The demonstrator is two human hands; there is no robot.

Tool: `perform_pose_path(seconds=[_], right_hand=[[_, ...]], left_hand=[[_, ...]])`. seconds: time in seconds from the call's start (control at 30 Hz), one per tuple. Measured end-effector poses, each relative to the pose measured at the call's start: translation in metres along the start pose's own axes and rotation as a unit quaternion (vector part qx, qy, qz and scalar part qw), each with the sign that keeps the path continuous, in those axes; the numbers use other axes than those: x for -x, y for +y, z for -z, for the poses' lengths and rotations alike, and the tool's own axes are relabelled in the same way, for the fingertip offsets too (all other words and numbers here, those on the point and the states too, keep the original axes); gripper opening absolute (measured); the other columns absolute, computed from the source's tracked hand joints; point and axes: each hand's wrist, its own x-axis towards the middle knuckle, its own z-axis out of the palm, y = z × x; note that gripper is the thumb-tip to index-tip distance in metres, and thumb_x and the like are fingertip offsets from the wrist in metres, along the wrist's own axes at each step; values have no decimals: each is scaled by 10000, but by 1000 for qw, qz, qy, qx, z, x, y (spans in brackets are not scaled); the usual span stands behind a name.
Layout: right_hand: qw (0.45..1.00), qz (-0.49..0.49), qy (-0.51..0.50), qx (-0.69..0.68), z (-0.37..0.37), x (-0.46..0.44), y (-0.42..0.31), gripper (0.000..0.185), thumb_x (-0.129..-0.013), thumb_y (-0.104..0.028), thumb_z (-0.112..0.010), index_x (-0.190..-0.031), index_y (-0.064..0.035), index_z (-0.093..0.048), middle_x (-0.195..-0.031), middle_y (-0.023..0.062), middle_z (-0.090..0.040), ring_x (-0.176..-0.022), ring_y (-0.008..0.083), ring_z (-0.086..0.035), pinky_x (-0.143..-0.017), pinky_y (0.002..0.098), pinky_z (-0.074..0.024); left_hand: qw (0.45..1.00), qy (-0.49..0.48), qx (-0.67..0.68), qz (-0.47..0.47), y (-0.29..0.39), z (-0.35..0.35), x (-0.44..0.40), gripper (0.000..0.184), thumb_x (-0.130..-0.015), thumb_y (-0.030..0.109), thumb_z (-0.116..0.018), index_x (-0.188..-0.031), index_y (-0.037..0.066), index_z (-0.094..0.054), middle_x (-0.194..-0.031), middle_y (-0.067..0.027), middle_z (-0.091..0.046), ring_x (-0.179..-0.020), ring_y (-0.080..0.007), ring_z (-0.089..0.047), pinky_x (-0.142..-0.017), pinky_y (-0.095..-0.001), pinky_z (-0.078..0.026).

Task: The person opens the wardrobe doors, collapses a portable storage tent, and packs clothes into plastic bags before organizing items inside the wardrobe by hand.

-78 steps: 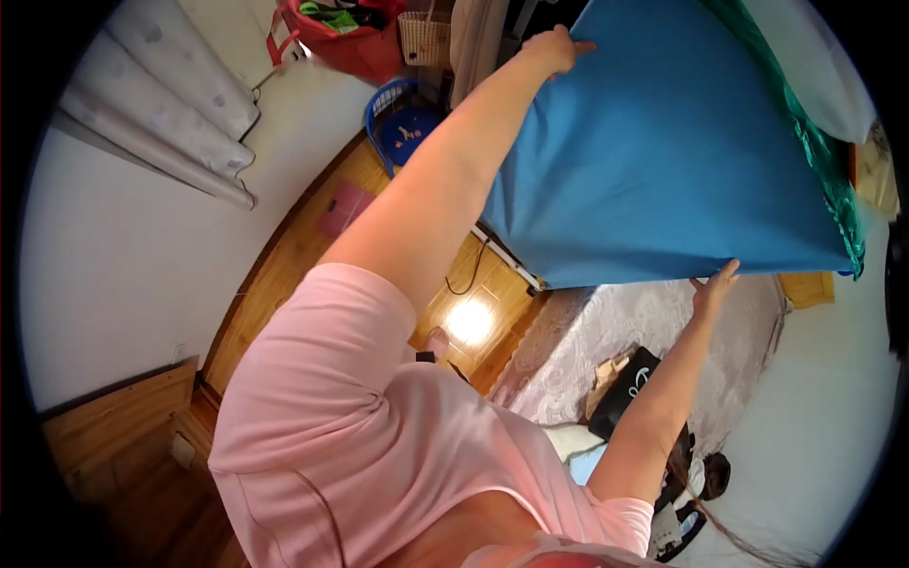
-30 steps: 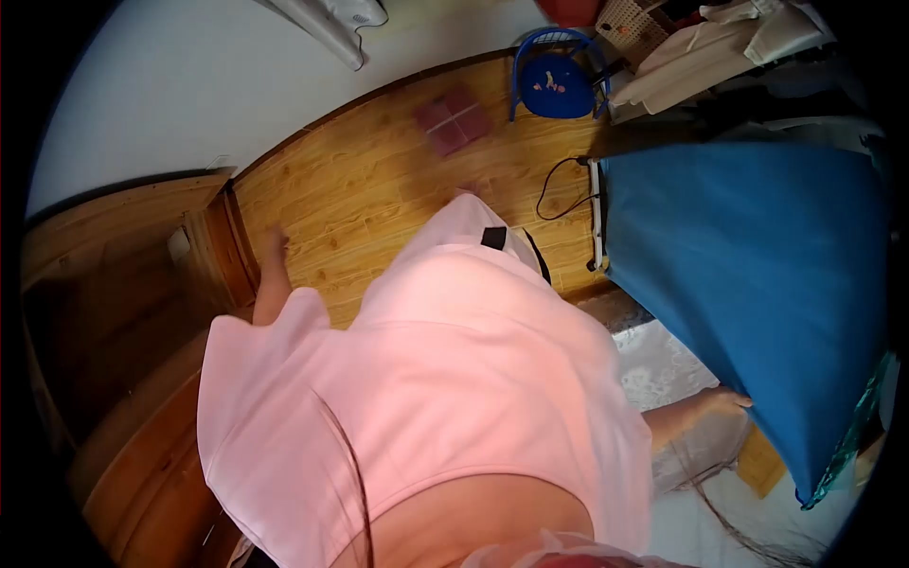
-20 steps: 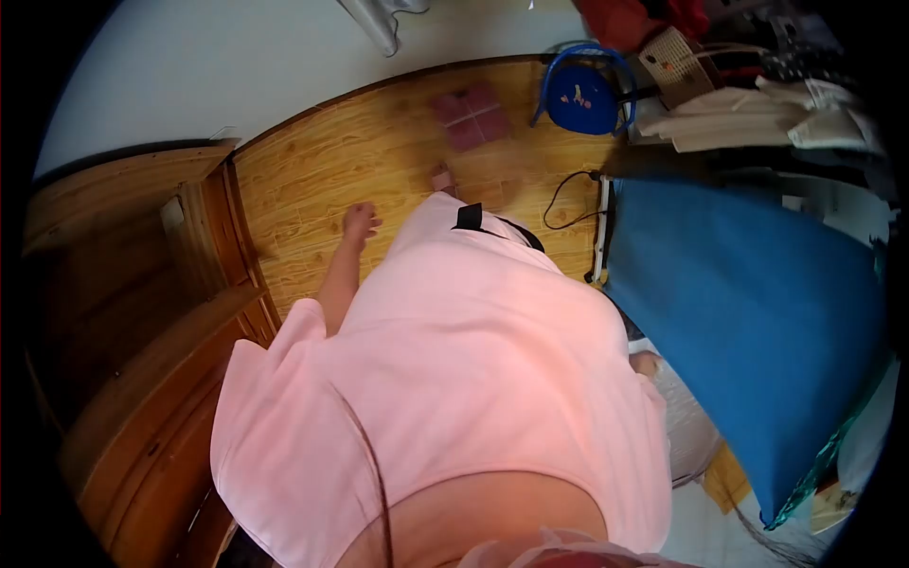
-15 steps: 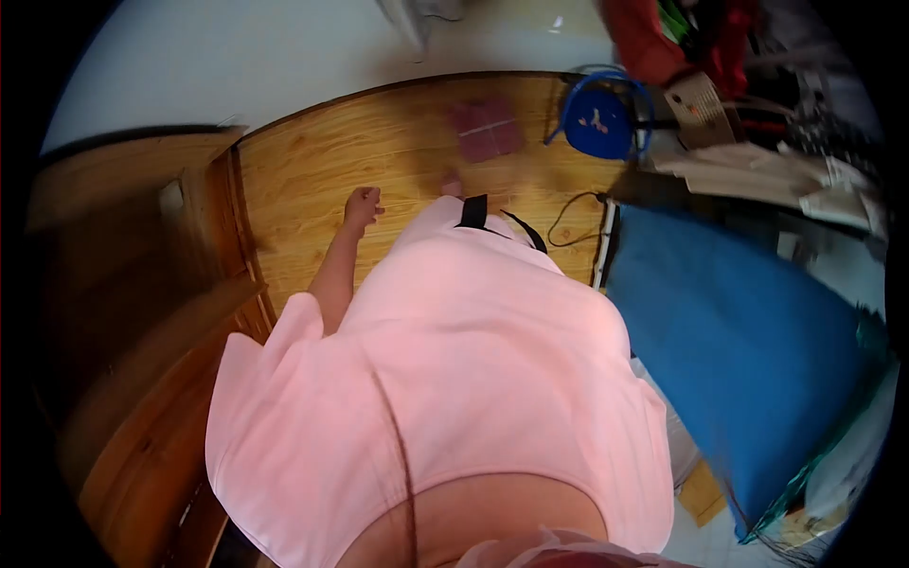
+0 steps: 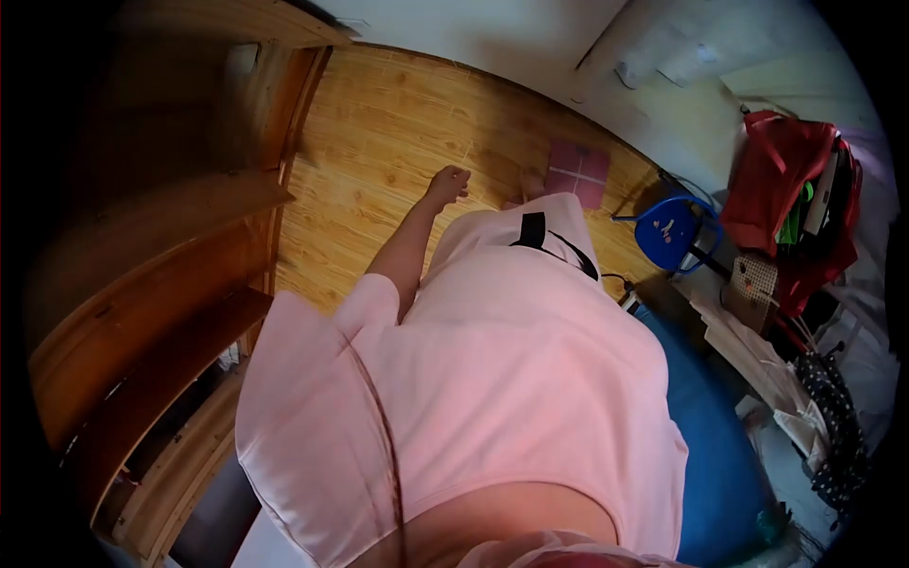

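And we start far L: wood shelves, L of and below the grip, w/ the wood floor running from their edge to under the hand. Here's the L hand, out in front over the floor, fingers part-curled, approx. half open, nothing visible in the grasp! Its bare forearm comes up from a pink sleeve, and the pink shirt fills the middle, below and R of the grip. R hand's out of view, so can't tell its grip or what, if anything, it's got. Just R of the L hand, part of a foot, then a black strap lower down, lying on the pink clothing. Next R, approx. level w/ the grip, the pink square flat on the floor, pale lines crossing it. Further R and lower, the blue chair, small bits on its seat. Below that, well apart from the L hand, the blue cloth, partly hidden behind the shirt. Far R of the grip: woven basket, red bag above it w/ green stuff inside, beige cloth below, then dotted fabric.
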Motion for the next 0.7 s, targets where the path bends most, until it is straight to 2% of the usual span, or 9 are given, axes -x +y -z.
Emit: perform_pose_path(seconds=[0.2,0.3,0.33,0.37,0.4,0.43,0.53,0.63,0.7], right_hand=[[1000,5,-1,-13,60,-25,-58,267,-874,-342,-524,-898,-77,-500,-637,1,-493,-529,92,-460,-418,237,-335],[997,74,1,6,71,-8,-140,246,-876,-335,-520,-924,-94,-499,-660,-14,-486,-521,78,-442,-396,220,-307],[994,106,3,26,66,13,-187,231,-879,-327,-512,-940,-104,-503,-689,-19,-490,-523,72,-433,-391,212,-289],[989,147,2,29,66,2,-195,232,-883,-325,-502,-951,-104,-517,-706,-20,-497,-538,75,-443,-405,210,-299],[982,188,1,32,64,-7,-205,235,-886,-323,-492,-961,-103,-532,-724,-21,-505,-554,77,-452,-419,208,-309],[986,163,-6,-42,52,9,-231,245,-888,-323,-488,-984,-104,-542,-747,-19,-522,-578,82,-473,-438,209,-327],[981,190,29,-18,34,18,-241,264,-884,-303,-503,-1051,-104,-545,-827,-17,-572,-677,92,-532,-510,223,-378],[987,158,24,-23,23,18,-202,279,-872,-314,-522,-1018,-80,-566,-855,5,-597,-714,92,-549,-550,231,-413],[989,148,15,14,20,-27,-121,303,-862,-328,-529,-993,-59,-574,-840,53,-613,-716,143,-572,-605,282,-453]], left_hand=[[979,132,124,90,-109,39,27,298,-831,337,-548,-955,66,-539,-751,-62,-592,-573,-156,-591,-423,-266,-397],[956,198,171,135,-169,68,41,238,-833,278,-536,-858,42,-546,-655,-73,-566,-512,-156,-561,-369,-304,-387],[949,212,172,154,-192,73,48,256,-835,297,-529,-852,42,-545,-649,-75,-563,-503,-162,-557,-365,-306,-385],[944,223,170,172,-209,75,53,275,-838,316,-523,-846,42,-544,-643,-76,-560,-495,-168,-552,-361,-308,-382],[949,200,147,194,-212,79,60,295,-840,340,-517,-856,46,-537,-657,-73,-559,-512,-172,-559,-376,-309,-392],[953,179,121,214,-210,81,65,315,-843,364,-511,-866,50,-530,-671,-71,-557,-529,-176,-565,-390,-310,-401],[956,134,102,240,-181,69,68,337,-847,389,-498,-896,56,-521,-726,-73,-563,-580,-180,-577,-426,-318,-421],[982,94,33,163,-149,62,36,326,-850,380,-498,-926,64,-513,-761,-65,-563,-601,-175,-578,-447,-305,-424],[988,70,50,126,-111,59,17,306,-856,369,-497,-945,76,-505,-770,-52,-563,-601,-164,-576,-450,-278,-416]])
